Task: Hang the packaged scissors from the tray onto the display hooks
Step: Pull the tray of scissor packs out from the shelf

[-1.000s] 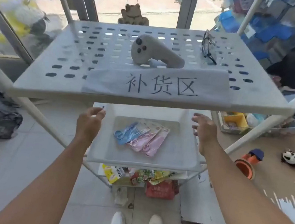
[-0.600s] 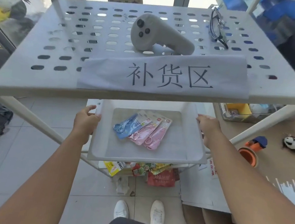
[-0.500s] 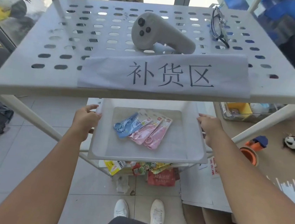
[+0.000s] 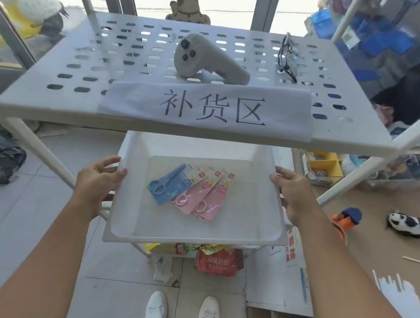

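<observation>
A white plastic tray [image 4: 257, 238] sticks out from under the top shelf of a white rack. Three packaged scissors lie fanned in it: a blue pack [image 4: 168, 183] on the left and two pink packs [image 4: 193, 192] [image 4: 212, 198] overlapping to its right. My left hand [image 4: 96, 180] grips the tray's left rim, and my right hand [image 4: 291, 191] grips the right rim. No display hooks are in view.
The perforated top shelf [image 4: 83, 66] carries a grey controller [image 4: 209, 59], black glasses [image 4: 287, 57] and a paper sign [image 4: 209, 106]. Snack packets [image 4: 215, 261] lie under the tray. A tape dispenser [image 4: 345, 221] and a cow toy [image 4: 408, 224] sit on the floor at right.
Both hands have closed onto the tray's side rims, and the tray has slid out from under the top shelf toward me.
</observation>
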Tool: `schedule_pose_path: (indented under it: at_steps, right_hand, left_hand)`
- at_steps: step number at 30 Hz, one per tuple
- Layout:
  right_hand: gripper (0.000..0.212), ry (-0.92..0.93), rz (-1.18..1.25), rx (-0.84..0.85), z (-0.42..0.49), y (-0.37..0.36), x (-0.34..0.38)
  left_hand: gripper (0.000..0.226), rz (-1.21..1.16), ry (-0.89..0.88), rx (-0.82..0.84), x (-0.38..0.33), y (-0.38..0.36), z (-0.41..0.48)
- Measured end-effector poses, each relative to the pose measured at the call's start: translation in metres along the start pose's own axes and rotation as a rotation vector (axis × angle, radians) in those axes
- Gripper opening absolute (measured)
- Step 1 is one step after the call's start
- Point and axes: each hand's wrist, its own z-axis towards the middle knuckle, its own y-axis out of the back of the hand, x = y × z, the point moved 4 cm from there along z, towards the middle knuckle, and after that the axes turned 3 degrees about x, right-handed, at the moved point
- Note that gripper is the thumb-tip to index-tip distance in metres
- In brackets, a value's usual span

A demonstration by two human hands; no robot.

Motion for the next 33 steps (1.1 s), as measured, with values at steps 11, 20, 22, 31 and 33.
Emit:
schedule_pose_path:
  at_steps: [11,20,22,31,33]
  right_hand:
    - [0.031,0.078,-0.04,0.122,-0.039,-0.013,-0.022]
    - [0.037,0.073,-0.086,0.195,-0.114,-0.071,-0.033]
    - [0.038,0.055,-0.098,0.217,-0.136,-0.087,-0.041]
    - [0.039,0.024,-0.158,0.39,-0.216,-0.151,-0.067]
    - [0.04,0.014,-0.182,0.465,-0.229,-0.172,-0.07]
  left_hand:
    - [0.031,-0.065,-0.079,-0.157,0.034,0.043,-0.072]
    - [0.032,-0.097,-0.124,-0.244,0.065,0.13,-0.143]
    - [0.03,-0.111,-0.142,-0.288,0.074,0.155,-0.165]
    - [0.029,-0.15,-0.12,-0.459,0.122,0.245,-0.263]
    - [0.028,-0.163,-0.105,-0.527,0.136,0.266,-0.288]
